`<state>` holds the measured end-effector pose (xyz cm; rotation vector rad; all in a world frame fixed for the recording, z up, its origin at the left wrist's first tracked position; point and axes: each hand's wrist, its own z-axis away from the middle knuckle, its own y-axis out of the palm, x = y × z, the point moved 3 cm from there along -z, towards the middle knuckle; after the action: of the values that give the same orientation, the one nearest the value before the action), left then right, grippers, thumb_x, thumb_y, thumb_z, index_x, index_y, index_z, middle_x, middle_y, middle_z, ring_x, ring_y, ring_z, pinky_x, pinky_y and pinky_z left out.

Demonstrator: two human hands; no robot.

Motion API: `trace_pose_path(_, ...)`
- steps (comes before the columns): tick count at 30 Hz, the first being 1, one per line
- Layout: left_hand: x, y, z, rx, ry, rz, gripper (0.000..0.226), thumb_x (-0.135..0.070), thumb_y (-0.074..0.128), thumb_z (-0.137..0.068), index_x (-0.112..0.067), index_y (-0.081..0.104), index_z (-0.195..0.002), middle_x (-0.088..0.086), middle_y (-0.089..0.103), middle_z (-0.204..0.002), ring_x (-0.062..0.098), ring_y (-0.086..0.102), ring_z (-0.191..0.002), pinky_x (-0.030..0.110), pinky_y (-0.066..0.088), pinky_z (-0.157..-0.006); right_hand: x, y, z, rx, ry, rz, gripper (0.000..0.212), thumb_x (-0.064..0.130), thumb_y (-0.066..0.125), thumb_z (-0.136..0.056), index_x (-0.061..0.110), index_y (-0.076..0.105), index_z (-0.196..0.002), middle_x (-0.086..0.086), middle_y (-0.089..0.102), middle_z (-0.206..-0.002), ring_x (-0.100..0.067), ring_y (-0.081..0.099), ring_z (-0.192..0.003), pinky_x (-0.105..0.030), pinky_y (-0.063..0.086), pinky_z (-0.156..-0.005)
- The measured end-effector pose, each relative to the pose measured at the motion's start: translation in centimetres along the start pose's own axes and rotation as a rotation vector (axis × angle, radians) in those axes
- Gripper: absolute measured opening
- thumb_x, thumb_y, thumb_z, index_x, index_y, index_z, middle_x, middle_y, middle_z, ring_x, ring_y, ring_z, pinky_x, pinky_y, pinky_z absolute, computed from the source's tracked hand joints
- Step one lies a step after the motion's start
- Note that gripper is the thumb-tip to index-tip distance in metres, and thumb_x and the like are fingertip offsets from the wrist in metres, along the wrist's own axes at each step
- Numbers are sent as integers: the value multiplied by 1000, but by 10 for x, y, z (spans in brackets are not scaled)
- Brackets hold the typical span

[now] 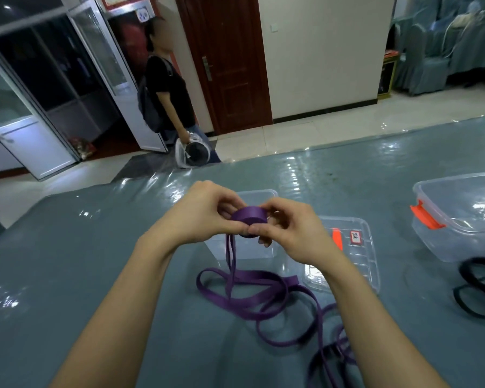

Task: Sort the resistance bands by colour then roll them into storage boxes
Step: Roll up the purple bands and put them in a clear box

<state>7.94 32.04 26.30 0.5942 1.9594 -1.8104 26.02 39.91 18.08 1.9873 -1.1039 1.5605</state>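
A partly rolled purple resistance band (pixel 248 217) is held above the table between both hands. My left hand (pixel 205 211) pinches the roll from the left and my right hand (pixel 284 228) pinches it from the right. The band's loose tail (pixel 252 292) hangs down and lies in loops on the table. A clear storage box (pixel 263 196) stands just behind my hands, mostly hidden by them. A black band (pixel 476 289) lies coiled at the right edge.
A clear lid (pixel 359 247) with an orange clip and a red label lies right of my hands. Another clear box (pixel 459 217) with an orange latch stands far right. Shiny plastic covers the grey-blue table (pixel 95 247). A person stands beyond the table by a brown door.
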Motion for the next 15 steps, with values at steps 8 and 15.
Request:
trace_pose_path(8, 13, 29, 15, -317, -12, 669, 47, -15, 95, -70, -15, 82, -116, 7, 86, -106, 22, 83, -103, 24, 64, -89, -6, 9, 2, -144, 44, -589, 37, 21, 79, -88, 0, 70, -117, -17, 78, -100, -24, 74, -70, -35, 62, -78)
trace_pose_path(15, 6, 11, 18, -60, -85, 83, 58, -19, 102, -73, -31, 62, -113, -8, 84, -87, 8, 80, -80, 21, 62, -73, -10, -6, 1, 8, 15, 240, 49, 47, 94, -77, 40, 75, -122, 16, 71, -111, -13, 66, -69, -20, 54, -67)
